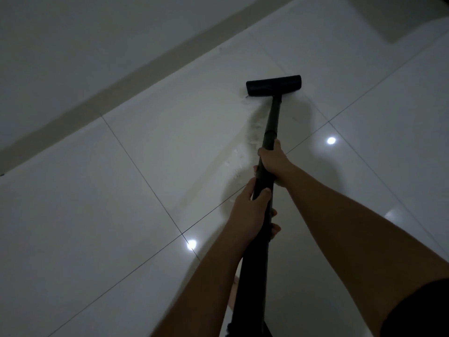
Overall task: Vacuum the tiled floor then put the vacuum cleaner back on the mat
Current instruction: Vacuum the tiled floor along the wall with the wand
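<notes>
A black vacuum wand (271,122) runs from the bottom of the view up to a wide black floor head (274,85), which sits flat on the glossy white tiled floor (121,190). My right hand (273,161) grips the wand higher up, and my left hand (252,210) grips it just below. A trail of pale dust (245,152) lies on the tile to the left of the wand, reaching up to the head. The vacuum's body and the mat are out of view.
A white wall (73,45) with a beige skirting strip (116,91) runs diagonally across the upper left, a short way beyond the floor head. Ceiling lights reflect off the tiles. My bare foot (234,290) shows beside the wand near the bottom.
</notes>
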Available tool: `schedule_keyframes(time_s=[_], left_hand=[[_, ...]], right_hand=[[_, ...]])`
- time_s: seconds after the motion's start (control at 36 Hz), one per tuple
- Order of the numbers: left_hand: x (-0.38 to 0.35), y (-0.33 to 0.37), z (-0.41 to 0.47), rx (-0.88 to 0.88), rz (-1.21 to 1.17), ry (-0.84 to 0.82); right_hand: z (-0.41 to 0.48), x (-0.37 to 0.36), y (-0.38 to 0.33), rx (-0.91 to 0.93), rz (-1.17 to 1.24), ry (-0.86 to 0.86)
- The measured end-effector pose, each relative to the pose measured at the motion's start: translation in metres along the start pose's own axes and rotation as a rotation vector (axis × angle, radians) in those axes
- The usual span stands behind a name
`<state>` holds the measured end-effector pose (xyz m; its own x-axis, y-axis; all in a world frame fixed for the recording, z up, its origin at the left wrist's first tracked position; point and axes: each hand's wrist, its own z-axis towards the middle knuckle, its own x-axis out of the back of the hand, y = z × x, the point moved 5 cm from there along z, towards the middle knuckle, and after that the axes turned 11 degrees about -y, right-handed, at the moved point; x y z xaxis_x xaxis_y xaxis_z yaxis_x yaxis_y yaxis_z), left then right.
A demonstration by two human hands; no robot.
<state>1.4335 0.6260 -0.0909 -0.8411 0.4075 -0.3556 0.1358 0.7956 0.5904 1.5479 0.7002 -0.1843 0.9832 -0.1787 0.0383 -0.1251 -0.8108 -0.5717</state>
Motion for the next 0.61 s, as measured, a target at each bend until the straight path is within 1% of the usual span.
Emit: schedule_keyframes(time_s=[0.31, 0.61], left_hand=[[-0.019, -0.014, -0.014, 0.02, 0.091, -0.042], [-0.02, -0.034, -0.041, 0.04, 0.134, -0.056]], right_hand=[[-0.022, 0.02, 0.028, -0.016, 0.12, 0.025], [-0.046, 0.01, 0.055, -0.009, 0.183, 0.025]])
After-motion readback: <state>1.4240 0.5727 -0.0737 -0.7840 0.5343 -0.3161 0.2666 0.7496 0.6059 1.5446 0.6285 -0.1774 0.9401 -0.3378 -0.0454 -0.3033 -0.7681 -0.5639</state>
